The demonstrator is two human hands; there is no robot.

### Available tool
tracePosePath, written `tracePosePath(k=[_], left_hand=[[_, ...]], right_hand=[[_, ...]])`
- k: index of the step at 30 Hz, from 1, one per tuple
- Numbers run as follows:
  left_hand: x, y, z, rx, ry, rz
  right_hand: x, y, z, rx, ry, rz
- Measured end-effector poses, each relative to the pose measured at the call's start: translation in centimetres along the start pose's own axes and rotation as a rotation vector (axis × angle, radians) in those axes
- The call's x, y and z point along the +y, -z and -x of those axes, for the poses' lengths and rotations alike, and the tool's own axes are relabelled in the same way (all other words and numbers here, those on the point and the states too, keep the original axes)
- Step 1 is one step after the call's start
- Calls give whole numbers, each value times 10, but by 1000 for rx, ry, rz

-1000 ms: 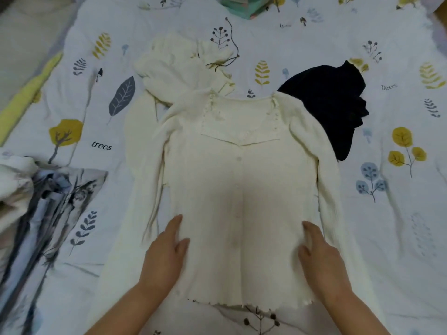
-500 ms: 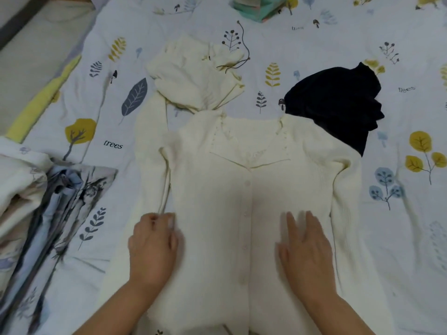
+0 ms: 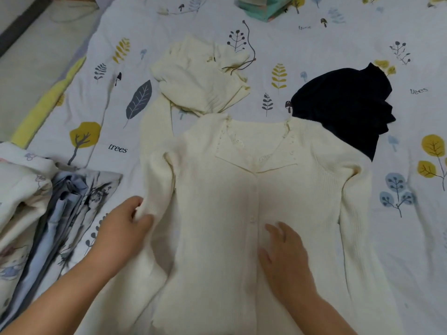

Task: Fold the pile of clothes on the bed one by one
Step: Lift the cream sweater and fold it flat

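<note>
My left hand (image 3: 121,228) pinches the left sleeve (image 3: 154,189) of the cream cardigan (image 3: 242,213), thumb and fingers curled into the knit where the sleeve runs beside the body. My right hand (image 3: 285,257) lies flat on the cardigan's front, fingers straight and slightly spread, pressing just right of the button line and holding nothing. The cardigan is spread face up on the bedsheet (image 3: 314,44), collar toward the far edge, hem toward me at the near edge, its right sleeve running down along its side. Its left sleeve is bunched into a loop that reaches up to a second cream garment (image 3: 200,76), crumpled beyond the collar with a thin dark cord trailing from it. A dark navy garment (image 3: 346,105) lies in a heap touching the cardigan's right shoulder, toward the far right of the bed. Near the left edge sits a pile of patterned blue-grey and white clothes (image 3: 48,213), just beside my left wrist. Something folded and mint green (image 3: 261,8) rests at the far edge.
</note>
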State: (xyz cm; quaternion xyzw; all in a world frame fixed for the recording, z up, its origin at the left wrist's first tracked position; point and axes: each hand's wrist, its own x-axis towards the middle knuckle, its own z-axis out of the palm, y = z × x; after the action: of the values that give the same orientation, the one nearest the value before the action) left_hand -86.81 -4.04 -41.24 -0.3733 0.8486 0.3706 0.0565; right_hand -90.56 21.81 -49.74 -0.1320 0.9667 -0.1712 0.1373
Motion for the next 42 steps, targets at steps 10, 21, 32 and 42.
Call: tracePosePath(k=[10, 21, 32, 42], left_hand=[[116, -41, 30, -491, -296, 276], [53, -66, -79, -19, -199, -222], [59, -87, -132, 63, -101, -342], [55, -85, -127, 182, -280, -521]], right_hand=[[-66, 57, 4, -181, -273, -1249], [-2, 37, 5, -31, -571, -36], [-2, 23, 5, -231, -433, -111], [52, 64, 30, -304, -592, -288]])
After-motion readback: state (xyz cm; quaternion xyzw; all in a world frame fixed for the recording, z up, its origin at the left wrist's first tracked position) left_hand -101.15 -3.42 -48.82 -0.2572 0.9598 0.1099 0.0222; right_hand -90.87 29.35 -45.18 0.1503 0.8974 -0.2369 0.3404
